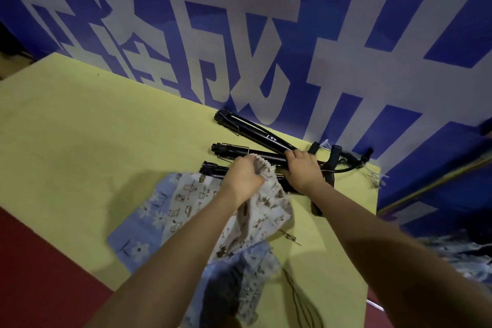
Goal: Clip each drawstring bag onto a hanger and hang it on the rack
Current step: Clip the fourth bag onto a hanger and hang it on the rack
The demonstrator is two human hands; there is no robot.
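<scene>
Blue floral drawstring bag lies nearest me at 6 o'clock, unclipped. My left hand pinches the rim of a cream animal-print bag; my right hand grips a black clip hanger at 12 o'clock on the yellow surface. No rack is visible; I judge clipping has barely begun.

Bags on table — hangers behind

A yellow-green table carries three black clip hangers along its far edge; nearer than the hangers lie overlapping patterned drawstring bags and a dark cord.
</scene>
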